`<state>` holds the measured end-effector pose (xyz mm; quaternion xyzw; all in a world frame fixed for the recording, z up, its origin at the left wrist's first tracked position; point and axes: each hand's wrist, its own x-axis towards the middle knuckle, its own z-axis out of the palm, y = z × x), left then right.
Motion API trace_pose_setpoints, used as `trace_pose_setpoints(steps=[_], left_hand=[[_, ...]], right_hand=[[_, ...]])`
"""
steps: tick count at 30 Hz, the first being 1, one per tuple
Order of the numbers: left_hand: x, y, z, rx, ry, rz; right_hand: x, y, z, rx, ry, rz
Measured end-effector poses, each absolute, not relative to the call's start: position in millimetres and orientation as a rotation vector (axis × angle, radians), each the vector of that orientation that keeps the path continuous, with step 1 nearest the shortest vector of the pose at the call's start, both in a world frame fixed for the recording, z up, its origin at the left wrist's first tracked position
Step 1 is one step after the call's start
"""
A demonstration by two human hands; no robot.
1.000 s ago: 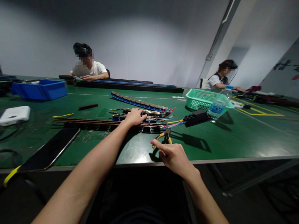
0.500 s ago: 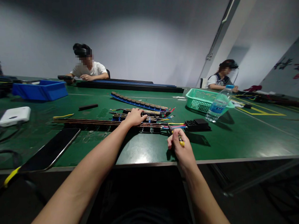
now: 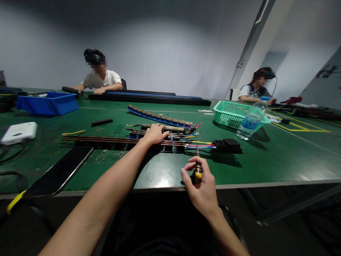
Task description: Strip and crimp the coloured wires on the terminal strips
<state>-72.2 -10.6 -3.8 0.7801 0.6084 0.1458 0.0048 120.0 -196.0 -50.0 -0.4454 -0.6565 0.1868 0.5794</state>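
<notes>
My left hand (image 3: pixel 154 133) lies palm down on a long dark rail with copper strips (image 3: pixel 109 141), fingers curled over it. Coloured wires (image 3: pixel 200 144) run from the rail's right end to a black connector block (image 3: pixel 227 145). My right hand (image 3: pixel 199 183) is closed round a tool with a yellow and black handle (image 3: pixel 198 172), held upright near the table's front edge, its metal tip pointing up toward the wires. More rails with blue and copper parts (image 3: pixel 159 116) lie just beyond my left hand.
A dark tablet (image 3: pixel 60 170) lies at the front left, a white box (image 3: pixel 19 132) and a blue bin (image 3: pixel 48 102) farther left. A green basket (image 3: pixel 231 113) and a water bottle (image 3: pixel 249 122) stand at right. Two other people sit at the far side.
My right hand took the yellow-handled tool off the table and drew it back toward the front edge, now upright. The black connector block has settled flat. My left hand has stayed on the rail.
</notes>
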Motion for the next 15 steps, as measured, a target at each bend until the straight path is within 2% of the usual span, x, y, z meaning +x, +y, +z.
trace_pose_setpoints(steps=[6, 15], left_hand=[[-72, -9, -4, 2.417, 1.910, 0.463], [-72, -9, -4, 2.421, 1.911, 0.475]], right_hand=[[117, -193, -34, -0.751, -1.776, 0.197], [126, -88, 30, -0.669, -1.452, 0.288]])
